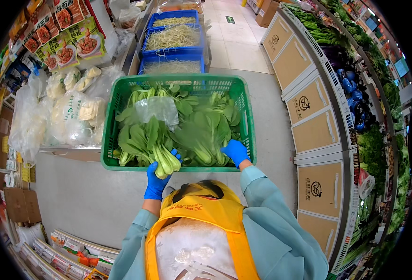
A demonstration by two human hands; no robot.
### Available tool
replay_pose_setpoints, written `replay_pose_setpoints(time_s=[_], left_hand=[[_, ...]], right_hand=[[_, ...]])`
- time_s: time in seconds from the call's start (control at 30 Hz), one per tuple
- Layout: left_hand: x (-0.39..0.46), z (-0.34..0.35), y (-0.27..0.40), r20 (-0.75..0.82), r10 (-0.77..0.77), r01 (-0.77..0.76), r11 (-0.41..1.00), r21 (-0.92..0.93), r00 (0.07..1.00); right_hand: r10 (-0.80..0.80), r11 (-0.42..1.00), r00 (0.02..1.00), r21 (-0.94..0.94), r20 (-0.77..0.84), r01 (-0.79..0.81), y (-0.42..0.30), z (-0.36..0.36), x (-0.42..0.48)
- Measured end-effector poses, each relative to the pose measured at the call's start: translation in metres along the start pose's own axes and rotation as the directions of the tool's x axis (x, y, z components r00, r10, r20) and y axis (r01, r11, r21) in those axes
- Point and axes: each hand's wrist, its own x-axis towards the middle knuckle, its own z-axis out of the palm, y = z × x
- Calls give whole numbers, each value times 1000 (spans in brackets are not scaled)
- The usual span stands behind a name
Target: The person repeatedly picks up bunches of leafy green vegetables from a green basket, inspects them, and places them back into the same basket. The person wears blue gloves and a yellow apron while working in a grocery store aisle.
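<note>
My left hand [156, 183], in a blue glove, holds several heads of bok choy [164, 158] by their pale stem ends, over the near rim of a green plastic crate [206, 169]. The leaves point away from me. At the crate's near right corner, my gloved right hand [236, 153] has curled fingers against another bok choy [220, 140]; whether it grips the stem is hidden. More bok choy fills the crate, stems mostly toward me. A crumpled clear plastic sheet or bag [158, 108] lies on the leaves at the back left.
Blue bins of bean sprouts [172, 38] stand beyond the crate. To the left, a counter holds bagged pale food [83, 112] beneath hanging sauce packets [69, 42]. A vegetable display with cabinet doors [316, 136] runs along the right. Packaged goods [76, 259] sit at lower left.
</note>
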Motion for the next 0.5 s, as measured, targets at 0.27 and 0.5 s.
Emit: replay_pose_setpoints(time_s=[0.27, 0.5], left_hand=[[-2, -6, -4, -26, 2, -2, 1000, -15, 1000], [-5, -9, 1, 71, 14, -11, 999, -48, 997]], right_hand=[[-76, 994, 985, -92, -155, 63, -19, -38, -18], [-428, 844, 890, -420, -156, 333, -53, 20, 6]])
